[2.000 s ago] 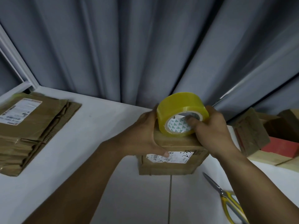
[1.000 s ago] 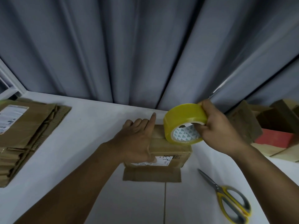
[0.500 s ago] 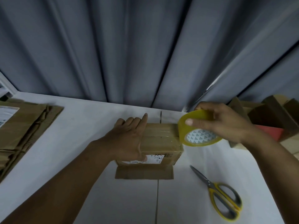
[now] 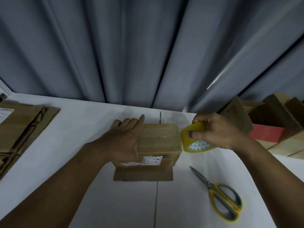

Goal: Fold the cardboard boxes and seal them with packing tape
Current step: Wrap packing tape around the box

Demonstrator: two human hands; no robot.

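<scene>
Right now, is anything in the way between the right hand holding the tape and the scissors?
Nothing visible. The scissors lie on bare white table, nearer the person than the right hand, which grips the tape roll beside the box.

Bare table (image 4: 85, 129) runs between the flat cardboard stack (image 4: 21, 129) at the left edge and the cardboard box (image 4: 158, 140) in the middle, a lane wide enough to reach through. The left hand (image 4: 126, 139) lies flat over the box's left half. The right hand (image 4: 217, 130) grips the tape roll (image 4: 194, 145) just beside the box's right end, seemingly touching it, so both ends are blocked. A loose flap (image 4: 143, 176) lies on the table at the box's near side. Right of it, past a bare strip, lie the scissors (image 4: 220, 196). Folded boxes (image 4: 271, 125) crowd the far right, and the curtain (image 4: 148, 55) closes the back edge. The 2 forearms cross the near table.
</scene>
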